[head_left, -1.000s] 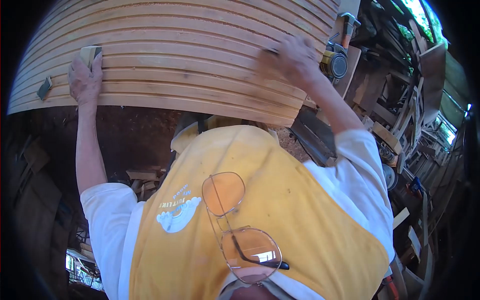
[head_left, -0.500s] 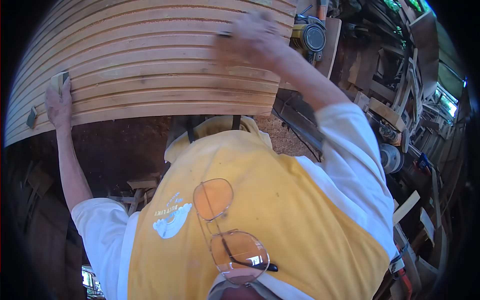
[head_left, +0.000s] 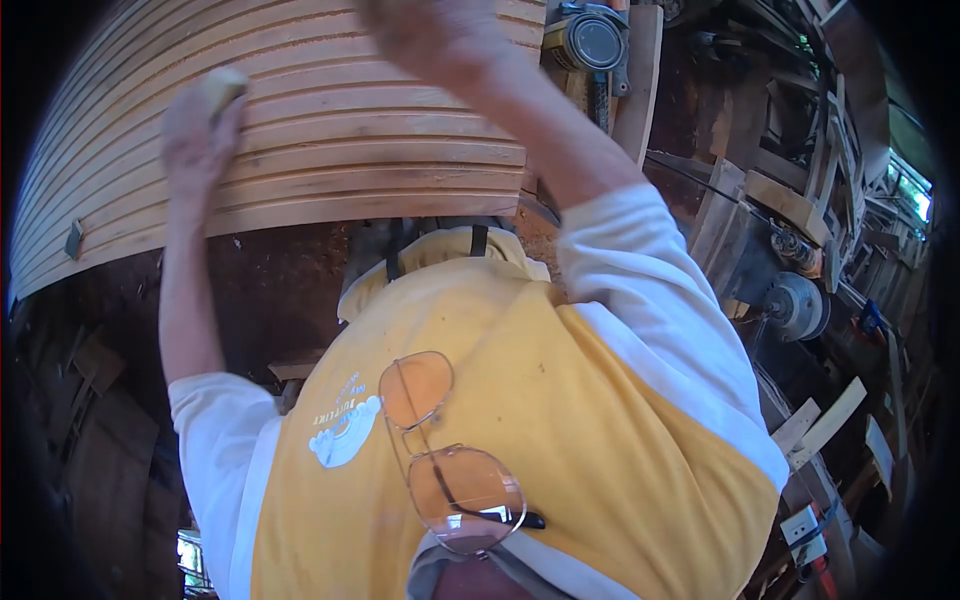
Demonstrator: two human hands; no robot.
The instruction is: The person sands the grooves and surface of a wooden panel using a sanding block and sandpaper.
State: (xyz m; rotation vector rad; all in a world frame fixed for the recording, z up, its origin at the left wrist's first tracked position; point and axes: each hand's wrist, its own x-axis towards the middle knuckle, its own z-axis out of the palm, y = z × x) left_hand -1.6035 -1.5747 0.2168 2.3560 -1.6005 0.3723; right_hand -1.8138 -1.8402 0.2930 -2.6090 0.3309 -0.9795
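Note:
A grooved wooden panel (head_left: 370, 160), made of long parallel strips, stretches across the upper left of the head view. My left hand (head_left: 195, 145) is over its near left part, fingers closed around a small pale block (head_left: 227, 87). Motion blurs that hand slightly, so I cannot tell whether the block touches the wood. At the top edge, my right hand (head_left: 430, 35) is above the panel's right part. It is blurred and partly cut off, and its fingers and anything in them cannot be made out.
A small dark grey piece (head_left: 74, 240) sits at the panel's near left edge. Past the right end is a yellow tool (head_left: 590, 45) with a round grey cap. Scrap boards (head_left: 790, 210) and a disc-shaped machine part (head_left: 797, 306) crowd the right side. Glasses (head_left: 465, 495) hang at my chest.
My left hand has moved right and farther from my body, carrying the pale block. My right hand has shifted up and left, partly out of frame. The whole view has also shifted slightly.

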